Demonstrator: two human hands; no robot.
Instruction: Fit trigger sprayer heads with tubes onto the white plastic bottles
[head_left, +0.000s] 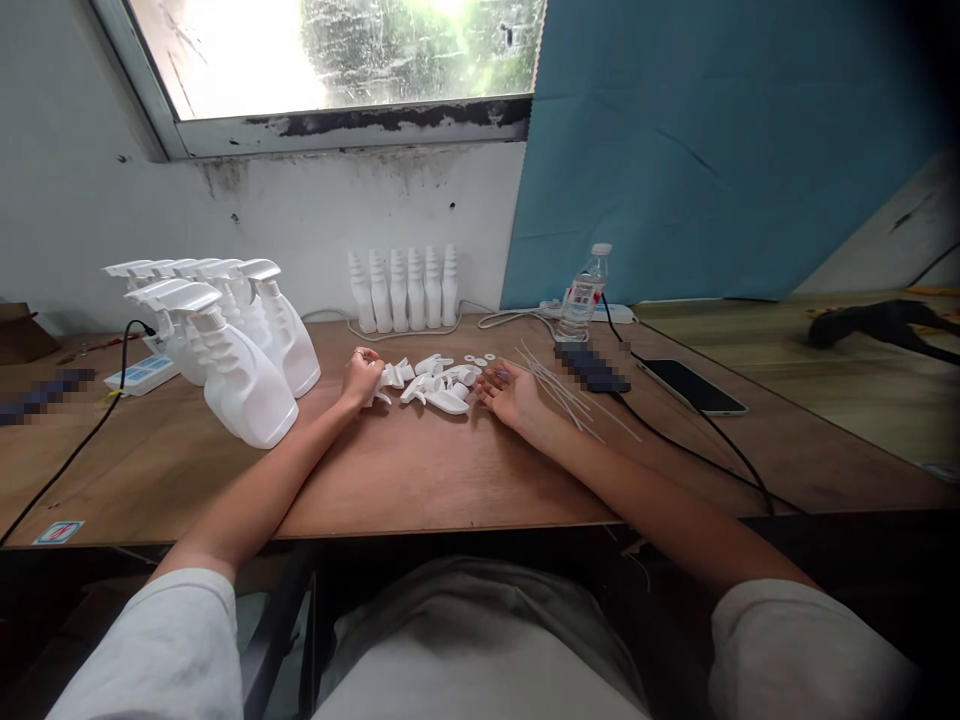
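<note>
My left hand is closed at the left end of a loose pile of white spray trigger heads. Its fingers are wrapped round one white spray trigger head, partly hidden by the hand. To the right of the pile my right hand rests with its fingers apart and slightly curled, palm turned inward, with nothing visible in it. Small white ring washers lie behind the pile. Beside my right hand several thin white dip tubes are spread on the wooden table.
Assembled white spray bottles stand in rows at the left, near a power strip. Several capless white bottles line the wall. A water bottle, a phone and black cables are at the right.
</note>
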